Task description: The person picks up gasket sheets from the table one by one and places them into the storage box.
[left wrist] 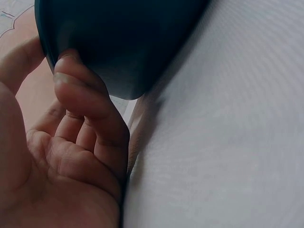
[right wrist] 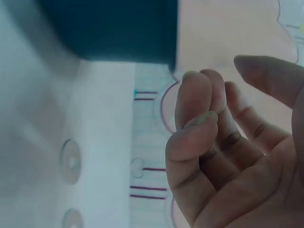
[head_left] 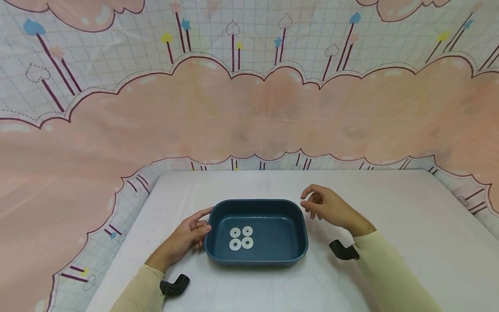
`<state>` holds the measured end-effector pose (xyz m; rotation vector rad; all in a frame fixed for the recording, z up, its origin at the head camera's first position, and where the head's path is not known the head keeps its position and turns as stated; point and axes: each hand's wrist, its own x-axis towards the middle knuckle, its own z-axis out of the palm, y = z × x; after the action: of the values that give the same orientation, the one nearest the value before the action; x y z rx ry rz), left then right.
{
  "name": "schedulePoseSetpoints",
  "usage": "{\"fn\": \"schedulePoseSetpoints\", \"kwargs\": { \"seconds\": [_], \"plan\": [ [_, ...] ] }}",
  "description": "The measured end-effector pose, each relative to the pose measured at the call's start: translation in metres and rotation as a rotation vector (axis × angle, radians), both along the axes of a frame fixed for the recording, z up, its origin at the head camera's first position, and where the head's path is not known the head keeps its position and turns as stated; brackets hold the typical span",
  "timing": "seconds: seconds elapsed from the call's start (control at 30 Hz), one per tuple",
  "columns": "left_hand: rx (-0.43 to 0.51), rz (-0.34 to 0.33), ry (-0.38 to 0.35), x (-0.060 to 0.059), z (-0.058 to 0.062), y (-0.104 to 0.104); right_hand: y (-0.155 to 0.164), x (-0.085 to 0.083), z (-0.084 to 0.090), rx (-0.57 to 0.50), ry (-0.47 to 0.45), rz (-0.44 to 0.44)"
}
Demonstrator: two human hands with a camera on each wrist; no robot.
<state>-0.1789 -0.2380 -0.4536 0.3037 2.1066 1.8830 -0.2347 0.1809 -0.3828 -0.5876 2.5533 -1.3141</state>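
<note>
- Tray (head_left: pixel 277 236) sits on table (head_left: pixel 413 212); four white washers (head_left: pixel 244 243) in its left half.
- Left hand (head_left: pixel 183 237), fingers part-curled, holds tray's left end.
- Right hand (head_left: pixel 332 209) loosely curled, empty, just right of tray.

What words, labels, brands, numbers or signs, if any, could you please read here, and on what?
There is no readable text.
Dark blue, rounded rectangular tray: no lettering visible.
Four flat, white, round discs with centre holes: too small to rule out fine print.
Black, curved wrist devices: any marking is too small to read.
Pink-and-white patterned cloth backdrop: drawn shapes and lines, no letters or numbers.
</note>
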Motion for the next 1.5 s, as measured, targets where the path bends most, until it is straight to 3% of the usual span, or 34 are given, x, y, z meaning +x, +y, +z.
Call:
{"fn": "schedulePoseSetpoints", "kwargs": {
  "seconds": [0.33, 0.67, 1.5],
  "plan": [
    [0.016, -0.021, 0.014, 0.001, 0.002, 0.001, 0.015, -0.011, -0.021, 0.027, -0.061, -0.072],
    [0.015, -0.026, 0.012, 0.001, 0.002, 0.001, 0.026, -0.018, -0.038, 0.129, -0.103, -0.123],
    [0.003, -0.019, 0.007, 0.002, 0.004, 0.002, 0.021, -0.021, -0.041, 0.273, -0.142, -0.125]
  ]
}}
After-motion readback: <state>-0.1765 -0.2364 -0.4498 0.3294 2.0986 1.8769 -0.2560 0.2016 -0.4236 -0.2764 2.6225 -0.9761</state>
